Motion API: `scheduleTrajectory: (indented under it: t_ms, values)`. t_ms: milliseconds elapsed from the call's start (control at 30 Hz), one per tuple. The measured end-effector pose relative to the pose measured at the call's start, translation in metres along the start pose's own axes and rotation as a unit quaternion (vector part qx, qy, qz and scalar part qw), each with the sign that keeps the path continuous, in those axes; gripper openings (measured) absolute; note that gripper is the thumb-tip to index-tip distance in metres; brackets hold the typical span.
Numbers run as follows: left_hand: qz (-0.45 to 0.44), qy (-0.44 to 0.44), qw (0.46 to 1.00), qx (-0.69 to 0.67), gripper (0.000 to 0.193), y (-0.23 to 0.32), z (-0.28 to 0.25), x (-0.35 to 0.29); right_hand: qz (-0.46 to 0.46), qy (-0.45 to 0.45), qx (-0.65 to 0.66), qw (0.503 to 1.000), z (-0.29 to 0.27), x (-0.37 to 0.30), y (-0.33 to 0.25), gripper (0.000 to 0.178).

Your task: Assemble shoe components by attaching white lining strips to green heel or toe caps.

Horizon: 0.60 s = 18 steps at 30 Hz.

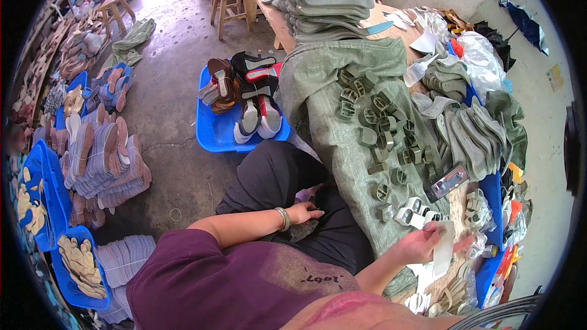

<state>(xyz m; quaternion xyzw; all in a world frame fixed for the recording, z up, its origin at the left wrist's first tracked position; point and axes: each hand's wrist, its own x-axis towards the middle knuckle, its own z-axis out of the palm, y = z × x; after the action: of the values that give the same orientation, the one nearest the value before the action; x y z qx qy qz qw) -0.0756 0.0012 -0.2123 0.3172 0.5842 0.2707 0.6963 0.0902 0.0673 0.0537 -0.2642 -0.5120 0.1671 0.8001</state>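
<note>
My right hand point(420, 245) is over the right-hand edge of the cloth-covered table, closed on a flat white strip point(444, 250) that stands upright between thumb and fingers. Close to it sit several small white blocks point(411, 212) shaped like shoe heels. My left hand point(303, 212) rests over my dark-trousered lap, its fingers bent together. Whatever it may hold is hidden. Farther up the green woven cloth point(324, 110) lie many olive heel-shaped blocks point(385, 123), some on their sides. A phone point(448, 182) with a lit screen leans among them.
Stacked grey-green sole pieces point(333, 3) stand on the table's far end, with more curved pieces point(471, 131) at the right. A blue tub point(214, 137) of shoes and shoe parts is on the floor. Bundled soles point(110, 159) and blue crates point(46, 189) line the left.
</note>
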Motion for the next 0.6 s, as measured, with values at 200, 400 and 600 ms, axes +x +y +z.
scheduleTrajectory:
  t_ms: [200,400,600]
  values:
    - [0.020,-0.008,1.000,0.019,0.064,-0.011,0.005,0.011,-0.071,0.028,-0.021,0.997,-0.024,0.012,-0.009,0.067]
    - [-0.003,-0.009,1.000,0.010,0.063,-0.005,0.000,0.001,-0.138,0.069,-0.055,0.986,-0.031,0.024,-0.023,0.064]
    - [0.051,0.012,0.997,0.048,0.066,-0.019,-0.004,0.000,-0.272,0.074,-0.099,0.954,-0.060,0.044,-0.027,0.043]
